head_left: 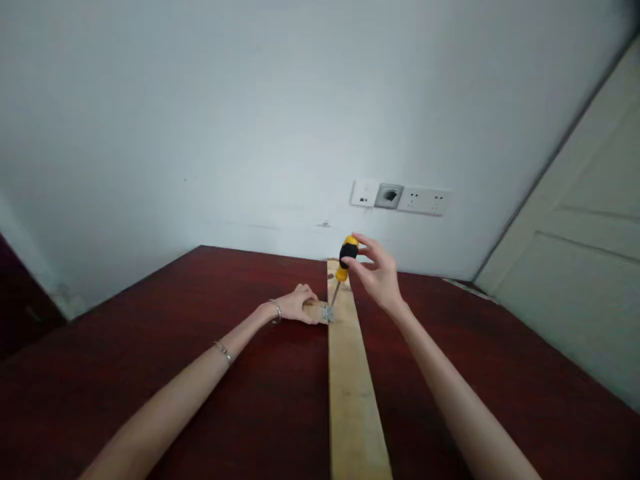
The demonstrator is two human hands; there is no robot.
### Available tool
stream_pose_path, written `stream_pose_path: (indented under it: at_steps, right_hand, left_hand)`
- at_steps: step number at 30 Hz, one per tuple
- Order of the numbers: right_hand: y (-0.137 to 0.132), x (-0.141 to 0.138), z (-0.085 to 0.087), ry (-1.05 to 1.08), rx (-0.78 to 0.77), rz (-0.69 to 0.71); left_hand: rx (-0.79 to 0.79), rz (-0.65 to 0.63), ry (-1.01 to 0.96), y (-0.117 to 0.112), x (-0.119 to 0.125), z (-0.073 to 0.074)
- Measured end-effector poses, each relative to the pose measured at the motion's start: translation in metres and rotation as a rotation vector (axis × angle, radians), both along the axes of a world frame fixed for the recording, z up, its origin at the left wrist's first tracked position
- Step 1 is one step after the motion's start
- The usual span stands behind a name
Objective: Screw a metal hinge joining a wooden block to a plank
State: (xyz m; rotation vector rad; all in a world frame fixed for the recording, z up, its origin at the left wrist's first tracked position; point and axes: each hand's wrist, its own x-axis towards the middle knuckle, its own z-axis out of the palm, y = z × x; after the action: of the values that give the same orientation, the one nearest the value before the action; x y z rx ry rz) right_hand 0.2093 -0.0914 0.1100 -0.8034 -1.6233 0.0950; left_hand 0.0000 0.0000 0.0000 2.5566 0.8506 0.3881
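Note:
My right hand point(375, 270) pinches the yellow and black handle of a screwdriver point(349, 252). The tool leans slightly, its shaft pointing down to a small metal hinge point(328, 313); whether the tip sits in a screw is too small to tell. That hinge lies across the joint between a short wooden block point(314, 311) and a long pale wooden board point(353, 373). Around the block's left end, my left hand point(297, 305) is closed, thumb on the near side and fingers on the far side. Two bracelets circle the left wrist and forearm.
Both wooden pieces rest on a dark red tabletop point(240, 280). Behind it rises a white wall point(225, 133) with a row of sockets point(420, 200). A pale panelled door point(575, 233) stands at the right.

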Motion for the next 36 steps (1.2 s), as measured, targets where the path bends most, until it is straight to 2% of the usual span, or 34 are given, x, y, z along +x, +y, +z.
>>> stream_pose_path:
  at_steps: [8, 20, 36]
  right_hand:
    - [0.001, -0.007, -0.008, -0.013, -0.049, 0.054]
    - [0.007, -0.002, -0.011, 0.042, -0.087, 0.117]
    - [0.007, -0.002, -0.012, 0.043, -0.116, 0.117]
  left_hand:
    - [-0.002, -0.017, -0.045, 0.001, -0.002, -0.003]
    - [0.006, -0.018, -0.048, 0.004, 0.0, -0.006]
    - [-0.005, -0.02, -0.051, 0.002, 0.0, -0.004]
